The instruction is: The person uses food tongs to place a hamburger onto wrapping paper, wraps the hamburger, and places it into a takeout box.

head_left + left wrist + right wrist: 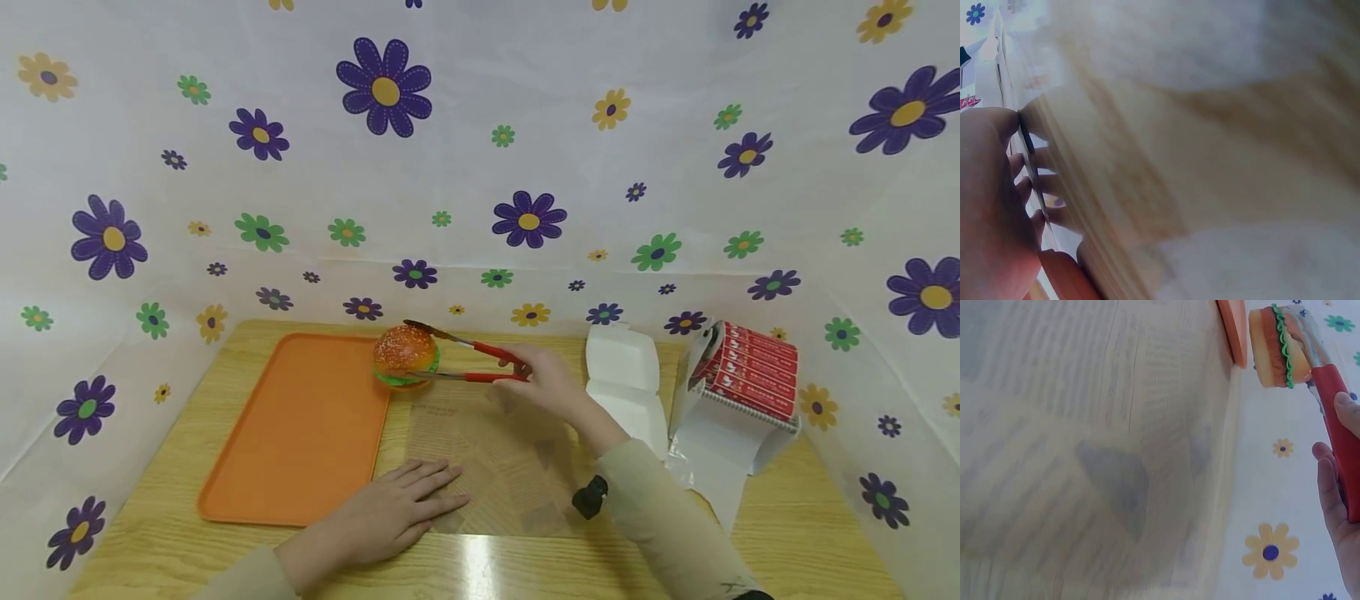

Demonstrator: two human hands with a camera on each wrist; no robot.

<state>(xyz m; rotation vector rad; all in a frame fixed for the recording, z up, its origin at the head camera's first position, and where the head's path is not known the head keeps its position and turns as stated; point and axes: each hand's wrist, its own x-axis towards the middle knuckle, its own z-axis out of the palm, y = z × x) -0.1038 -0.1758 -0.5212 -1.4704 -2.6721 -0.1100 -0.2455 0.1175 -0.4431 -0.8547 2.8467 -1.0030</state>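
Observation:
My right hand point(551, 387) grips a pair of tongs with red handles point(495, 377). The tongs' metal ends lie on either side of a hamburger point(403, 352) with a sesame bun and a green lettuce layer. That hamburger is at the upper right edge of the orange tray point(300, 433); whether it is lifted is hard to tell. In the right wrist view the hamburger point(1269, 347) sits between the tongs' ends. My left hand point(390, 508) rests palm down, fingers stretched, on the left edge of a printed sheet of wrapping paper point(495, 475).
A white clamshell box point(622, 358) stands opened at the back right. Beside it is a spiral-bound stand with red printed packets point(757, 371). Flowered cloth point(465, 167) encloses the wooden table point(795, 533) behind and at both sides.

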